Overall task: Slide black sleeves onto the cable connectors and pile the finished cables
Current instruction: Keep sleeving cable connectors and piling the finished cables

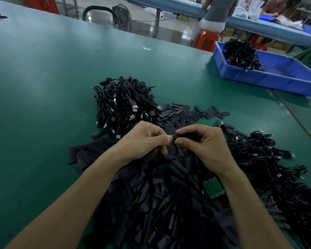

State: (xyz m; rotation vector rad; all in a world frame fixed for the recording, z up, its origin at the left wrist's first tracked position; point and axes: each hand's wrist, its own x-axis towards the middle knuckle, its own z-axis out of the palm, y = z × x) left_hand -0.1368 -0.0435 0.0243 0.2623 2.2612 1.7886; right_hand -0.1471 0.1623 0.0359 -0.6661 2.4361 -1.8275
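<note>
While the left hand (145, 139) pinches the connector (171, 136) and the right hand (206, 146) pinches a black sleeve (184, 136), it's mid-sleeving I'd say, next push it fully on.

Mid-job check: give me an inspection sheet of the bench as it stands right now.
Surface: green table mat, carrying the piles.
Job's things: heap of flat black sleeves under the forearms; one black sleeve meets a small cable connector between the hands.
Clutter: small green circuit board among the sleeves; blue plastic bin far right, holding cables.
Grippers: left hand pinches the connector; right hand pinches the sleeve.
Cables: black USB cable pile behind the hands; second black cable pile at right.
Surroundings: person on an orange stool at a blue bench.
</note>
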